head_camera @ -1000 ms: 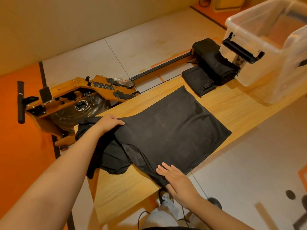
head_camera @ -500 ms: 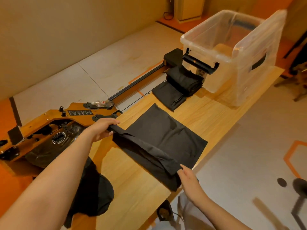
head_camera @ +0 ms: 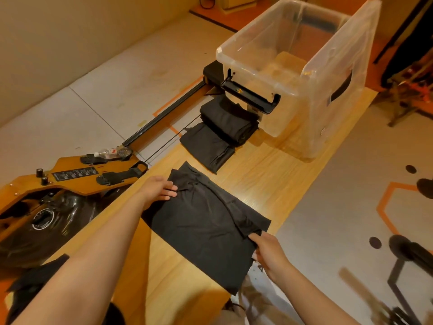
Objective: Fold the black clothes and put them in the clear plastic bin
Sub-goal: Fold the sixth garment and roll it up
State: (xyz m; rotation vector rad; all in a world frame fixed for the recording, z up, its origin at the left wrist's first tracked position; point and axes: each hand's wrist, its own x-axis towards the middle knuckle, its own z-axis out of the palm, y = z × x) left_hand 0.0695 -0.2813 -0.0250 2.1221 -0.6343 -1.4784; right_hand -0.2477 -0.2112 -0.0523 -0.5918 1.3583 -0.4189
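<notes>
Black cloth garment (head_camera: 201, 221) lies half-folded on the long wooden table (head_camera: 269, 184).
Left hand (head_camera: 159, 190) presses flat on its far-left edge; right hand (head_camera: 267, 252) pinches the near-right edge. Clear plastic bin (head_camera: 328, 90) stands far right.

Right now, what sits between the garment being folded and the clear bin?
Head view: a stack of folded black clothes lies on the wooden bench between the black garment and the clear plastic bin.

Wooden bench (head_camera: 269, 184), carrying clothes and bin.
Bearing black garment (head_camera: 201, 224) nearest, folded black stack (head_camera: 220, 132) beyond, clear plastic bin (head_camera: 304, 73) farthest.
</notes>
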